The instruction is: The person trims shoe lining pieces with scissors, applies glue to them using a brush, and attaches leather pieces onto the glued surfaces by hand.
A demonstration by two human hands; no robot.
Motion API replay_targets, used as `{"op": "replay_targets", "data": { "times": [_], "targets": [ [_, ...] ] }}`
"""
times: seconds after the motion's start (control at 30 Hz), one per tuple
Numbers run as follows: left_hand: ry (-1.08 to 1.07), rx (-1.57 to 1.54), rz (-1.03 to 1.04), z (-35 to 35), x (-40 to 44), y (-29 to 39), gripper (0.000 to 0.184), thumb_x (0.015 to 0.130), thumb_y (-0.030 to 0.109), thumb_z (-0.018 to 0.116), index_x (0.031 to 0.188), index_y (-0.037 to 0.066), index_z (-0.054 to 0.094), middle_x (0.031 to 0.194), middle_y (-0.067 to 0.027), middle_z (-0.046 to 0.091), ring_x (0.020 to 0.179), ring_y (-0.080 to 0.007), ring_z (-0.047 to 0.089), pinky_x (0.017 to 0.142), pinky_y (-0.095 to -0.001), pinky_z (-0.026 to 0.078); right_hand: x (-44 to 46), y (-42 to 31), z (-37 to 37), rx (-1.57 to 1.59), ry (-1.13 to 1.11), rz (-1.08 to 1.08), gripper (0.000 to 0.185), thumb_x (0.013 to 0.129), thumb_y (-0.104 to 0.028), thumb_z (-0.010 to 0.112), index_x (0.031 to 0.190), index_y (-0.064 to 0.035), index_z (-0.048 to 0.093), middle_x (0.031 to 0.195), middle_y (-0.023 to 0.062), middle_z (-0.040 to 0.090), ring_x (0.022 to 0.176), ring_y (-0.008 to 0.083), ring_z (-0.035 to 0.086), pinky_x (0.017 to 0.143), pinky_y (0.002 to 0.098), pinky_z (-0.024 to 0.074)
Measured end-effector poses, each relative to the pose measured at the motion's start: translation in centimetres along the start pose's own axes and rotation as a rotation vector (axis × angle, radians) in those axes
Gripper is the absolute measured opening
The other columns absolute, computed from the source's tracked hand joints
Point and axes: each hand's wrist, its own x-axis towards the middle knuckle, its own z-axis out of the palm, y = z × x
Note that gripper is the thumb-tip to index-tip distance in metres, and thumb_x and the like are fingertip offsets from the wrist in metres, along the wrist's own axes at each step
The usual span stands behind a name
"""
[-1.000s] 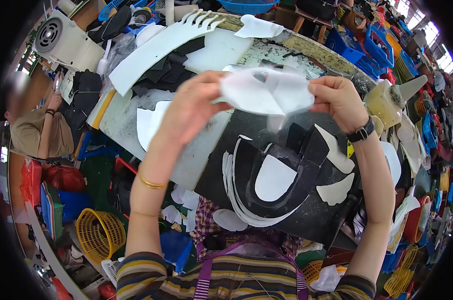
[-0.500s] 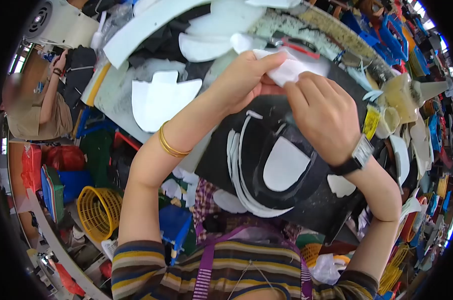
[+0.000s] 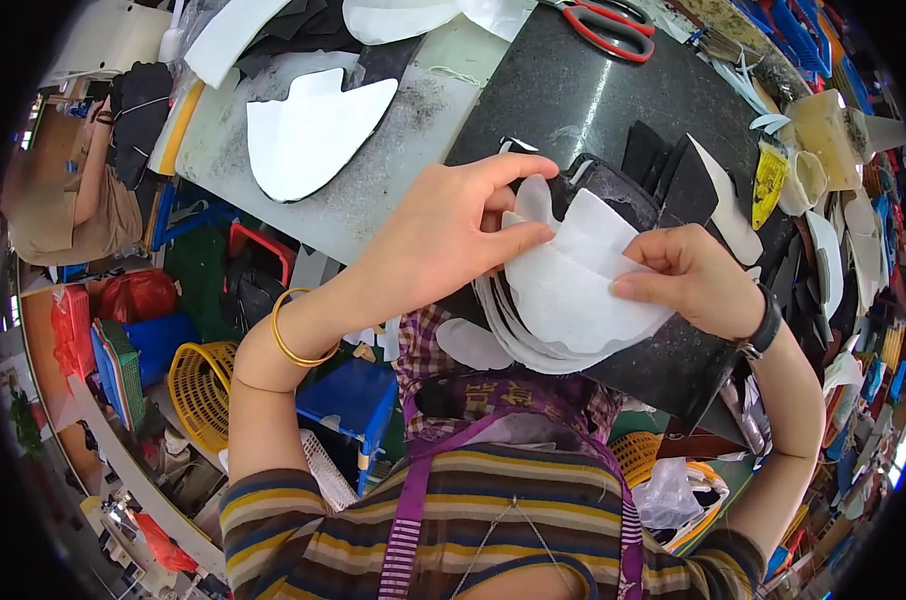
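A thin white cut sheet piece with a curved, wavy lower edge (image 3: 573, 300) is spread between my two hands, above the black work surface. My right hand (image 3: 698, 280) pinches its right side between thumb and fingers. At its upper left, my left hand (image 3: 463, 225) grips the edge, thumb in front and index finger stretched over the top; its other fingertips are partly hidden. Beneath the piece, curved white edges of stacked pieces (image 3: 508, 335) show at the lower left. Just beyond it lies a dark frame-like object (image 3: 613, 190), partly covered.
Red-handled scissors (image 3: 613, 30) lie at the back of the black board (image 3: 533, 95). A white shield-shaped piece (image 3: 318, 135) rests on the grey table at left. Black pieces (image 3: 663, 165) lie on the right. A yellow basket (image 3: 201, 395) stands low left; another person (image 3: 78, 215) sits beyond.
Both hands have come down and nearer my body with white material in them. The white piece is now spread open over the stack. My view has shifted, showing the scissors more fully.
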Motion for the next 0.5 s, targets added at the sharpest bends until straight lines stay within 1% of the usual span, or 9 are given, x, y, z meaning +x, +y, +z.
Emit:
{"op": "replay_targets", "data": {
  "times": [0.07, 0.37, 0.47, 0.5],
  "targets": [
    [0.015, 0.002, 0.041, 0.2, 0.5, -1.1, 0.045, 0.083, 0.007, 0.066, 0.125, 0.002, 0.052, 0.063, 0.0004, 0.055, 0.056, -0.0037, 0.052, 0.049, -0.0198, 0.044, 0.4, 0.7, -0.1, -0.044, 0.008, -0.014, 0.018, 0.085, -0.013, 0.066, 0.085, 0.0049, 0.064, 0.068, -0.0021, 0.059, 0.061, 0.0011, 0.049, 0.052, 0.0197, 0.0385],
    [-0.013, -0.099, -0.005, 0.0, 0.4, -1.9, 0.042, 0.085, 0.006, 0.064, 0.125, 0.003, 0.052, 0.068, -0.0006, 0.060, 0.058, -0.0043, 0.054, 0.050, -0.0199, 0.044, 0.5, 0.6, 0.1, -0.111, 0.057, -0.002, 0.018, 0.082, -0.012, 0.069, 0.079, 0.0053, 0.063, 0.065, -0.0014, 0.057, 0.061, 0.0014, 0.048, 0.053, 0.0200, 0.0401],
    [0.042, -0.143, -0.036, -1.1, -0.4, -1.4, 0.035, 0.088, 0.006, 0.059, 0.123, 0.004, 0.053, 0.072, -0.0024, 0.061, 0.062, -0.0042, 0.056, 0.053, -0.0197, 0.045, 0.6, 1.1, 0.1, -0.138, 0.064, -0.059, 0.018, 0.081, -0.012, 0.069, 0.079, 0.0055, 0.063, 0.063, -0.0013, 0.056, 0.061, 0.0016, 0.048, 0.052, 0.0205, 0.0399],
    [0.260, -0.074, 0.111, -1.5, -0.7, -1.8, 0.031, 0.089, 0.008, 0.058, 0.120, 0.004, 0.055, 0.073, -0.0037, 0.061, 0.064, -0.0052, 0.056, 0.055, -0.0198, 0.045, 0.7, 1.2, 0.1, -0.143, 0.070, -0.084, 0.018, 0.081, -0.012, 0.069, 0.079, 0.0055, 0.063, 0.063, -0.0013, 0.055, 0.061, 0.0017, 0.047, 0.052, 0.0206, 0.0398]
  ]
}}
